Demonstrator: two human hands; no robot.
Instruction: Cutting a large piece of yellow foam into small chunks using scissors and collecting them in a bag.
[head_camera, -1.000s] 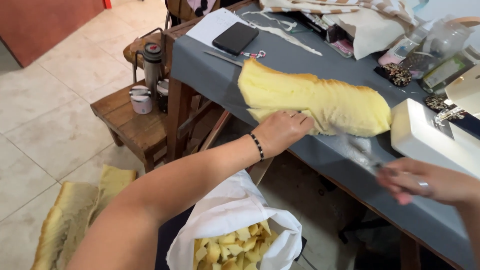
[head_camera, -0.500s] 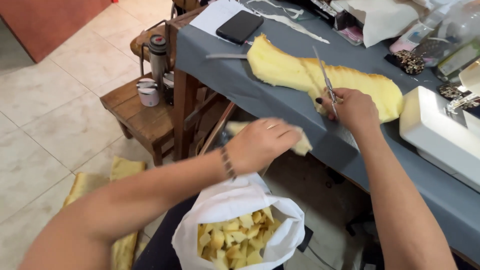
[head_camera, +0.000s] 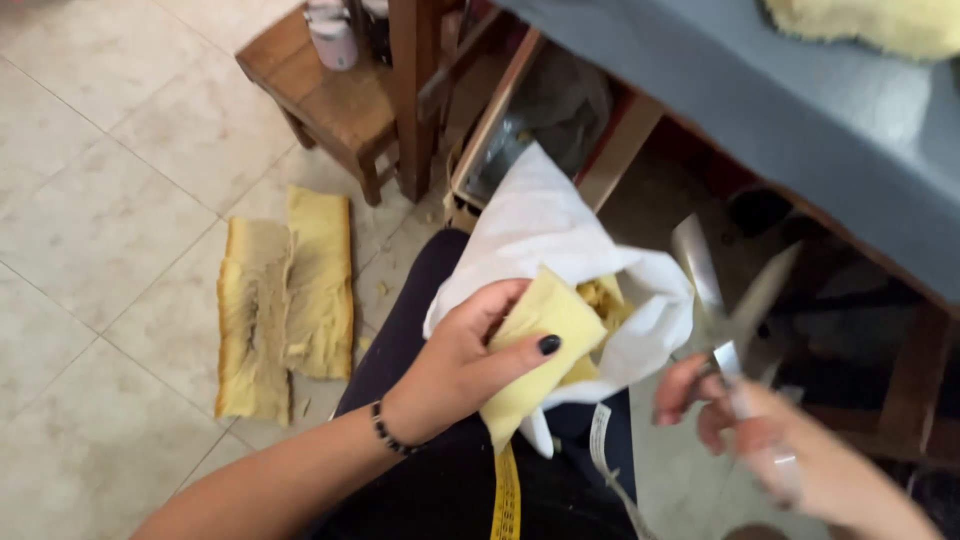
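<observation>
left hand (head_camera: 465, 365) clenched on one piece of yellow foam (head_camera: 535, 350), thumb with dark nail pressed across its face, fingers curled behind. the foam piece sits at the mouth of one white bag (head_camera: 560, 235) on the person's lap, touching the bag's edge; more small yellow foam bits (head_camera: 605, 300) show inside, too jumbled to count. left forearm comes in from the lower left, wrist bent slightly toward the bag, one dark beaded bracelet (head_camera: 388, 435) on the wrist.

right hand (head_camera: 775, 440) blurred, low right, grasping one pair of scissors (head_camera: 725, 295); blades stand apart, pointing up, just beside the bag's right side. fingers look wrapped round the handles, but the blur hides exactly how.

one yellow measuring tape (head_camera: 505, 495) hangs down over the dark trousers below the left hand; a white strip (head_camera: 598, 440) lies beside it.

on the tiled floor (head_camera: 90, 220), left of the knee, two long slabs of yellow foam (head_camera: 285, 300) lie side by side, touching. one small wooden stool (head_camera: 325, 100) stands beyond them with a pale cup (head_camera: 335, 40) on top. desk (head_camera: 800, 110) with grey cover at upper right; one yellow foam edge (head_camera: 880, 22) rests on it at the frame's top.
</observation>
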